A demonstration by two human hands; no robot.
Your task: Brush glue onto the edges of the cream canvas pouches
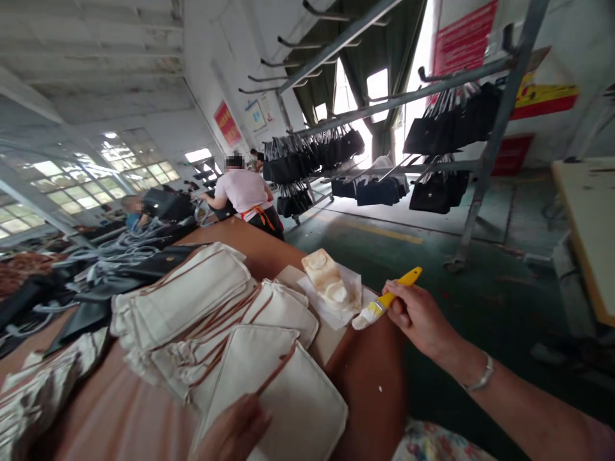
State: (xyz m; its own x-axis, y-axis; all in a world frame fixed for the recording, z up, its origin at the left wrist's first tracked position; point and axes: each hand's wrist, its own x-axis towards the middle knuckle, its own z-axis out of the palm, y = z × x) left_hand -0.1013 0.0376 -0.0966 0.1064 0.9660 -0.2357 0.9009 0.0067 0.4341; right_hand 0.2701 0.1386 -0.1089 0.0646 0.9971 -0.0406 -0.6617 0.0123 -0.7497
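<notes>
My right hand [417, 314] is closed on a yellow-handled brush [384, 301] whose whitish bristles point at a glue-stained container [329, 282] lying on white paper. My left hand [235, 432] rests at the bottom edge on a cream fabric piece with brown piping [293, 390]; its fingers are mostly out of view. Beyond that piece lies a fanned stack of similar cream pieces [192, 301] on the brown table [375, 378].
Black and grey bag parts [120, 262] are heaped at the table's left. Two people work at the far end [243, 192]. Metal racks with hanging black bags [432, 128] stand on the green floor to the right. Another table's edge [586, 218] is at far right.
</notes>
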